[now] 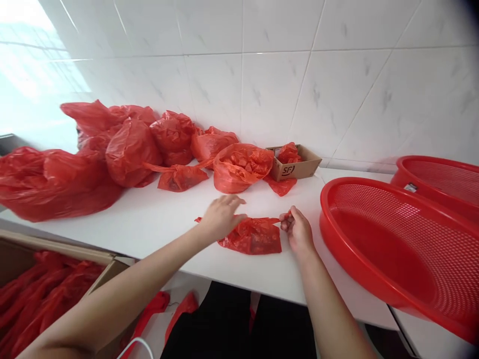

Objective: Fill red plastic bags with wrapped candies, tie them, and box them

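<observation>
A small red plastic bag [258, 239] lies on the white table [164, 214] in front of me, with something dark showing faintly through it. Its twisted ends stretch out to the left and right. My right hand [295, 227] pinches the right end between closed fingers. Over the bag's left part is my left hand [222, 214], fingers spread and nothing held in them. Just behind, a similar tied red bag [180, 178] rests beside an open red bag [241, 167].
Full red bags [132, 149] line the wall on the left. A small cardboard box [299, 167] holds a red bag. Red perforated baskets [377, 239] stand at the right. At lower left, a carton [107, 271] contains red bags.
</observation>
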